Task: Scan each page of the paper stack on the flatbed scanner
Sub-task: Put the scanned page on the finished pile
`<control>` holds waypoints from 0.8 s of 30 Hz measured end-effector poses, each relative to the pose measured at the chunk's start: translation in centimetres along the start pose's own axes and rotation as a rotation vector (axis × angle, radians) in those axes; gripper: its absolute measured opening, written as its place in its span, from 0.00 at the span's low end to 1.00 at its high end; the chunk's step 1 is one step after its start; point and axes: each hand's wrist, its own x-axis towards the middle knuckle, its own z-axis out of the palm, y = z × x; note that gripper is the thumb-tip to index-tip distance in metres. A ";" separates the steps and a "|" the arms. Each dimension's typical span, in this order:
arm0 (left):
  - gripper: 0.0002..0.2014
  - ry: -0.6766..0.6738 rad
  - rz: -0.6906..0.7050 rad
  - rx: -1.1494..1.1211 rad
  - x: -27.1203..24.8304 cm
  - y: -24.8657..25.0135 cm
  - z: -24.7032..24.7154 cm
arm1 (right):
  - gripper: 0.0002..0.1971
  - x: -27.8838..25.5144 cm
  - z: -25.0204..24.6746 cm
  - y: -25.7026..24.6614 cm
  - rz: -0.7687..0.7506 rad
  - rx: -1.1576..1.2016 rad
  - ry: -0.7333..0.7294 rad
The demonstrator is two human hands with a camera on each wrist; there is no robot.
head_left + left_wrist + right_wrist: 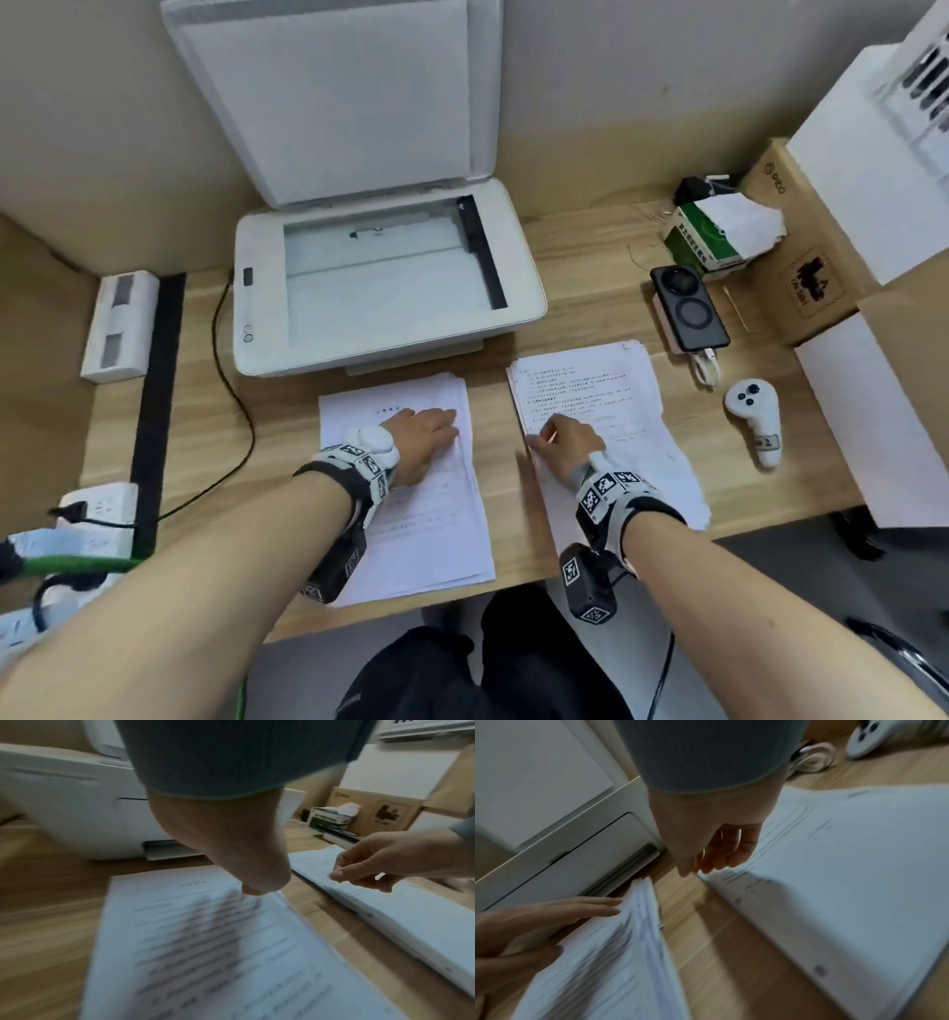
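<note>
The white flatbed scanner [257, 308] stands at the back of the desk with its lid [334, 92] raised and nothing on the glass [385, 277]. Two stacks of printed paper lie in front of it. My left hand [421, 437] rests flat with straight fingers on the left stack [411, 539], near its right edge. My right hand [560, 442] has curled fingers at the left edge of the right stack [616, 390]. In the left wrist view its index fingertip [336, 876] sits on the top page and the thumb is at the stack's side, pinching the edge.
A phone [688, 308], a white controller [755, 416] and a tissue box [714, 236] lie right of the stacks, with cardboard boxes [801, 246] behind. A power strip [97, 519], a black cable [231, 411] and a white box [120, 324] are at the left.
</note>
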 end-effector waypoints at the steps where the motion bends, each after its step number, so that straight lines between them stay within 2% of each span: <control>1: 0.32 0.006 -0.042 -0.011 -1.4 -0.9 0.5 | 0.12 -0.2 1.1 -1.6 -0.053 0.005 -0.025; 4: 0.32 0.007 -0.138 -0.018 -5.0 -3.2 2.5 | 0.07 -0.9 4.5 -5.3 -0.196 0.007 -0.085; 6: 0.32 -0.010 -0.176 -0.036 -6.9 -4.1 3.7 | 0.07 -1.2 6.5 -6.8 -0.243 -0.013 -0.099; 13: 0.32 -0.109 -0.216 -0.101 -9.5 -4.1 7.0 | 0.14 -2.1 9.1 -7.5 -0.190 -0.102 -0.108; 20: 0.29 -0.053 -0.187 -0.091 -9.6 -4.1 6.5 | 0.22 -2.4 8.4 -7.8 -0.153 -0.135 -0.103; 24: 0.27 -0.024 -0.187 -0.080 -9.8 -4.8 6.8 | 0.20 -2.5 8.0 -8.1 -0.129 -0.168 -0.097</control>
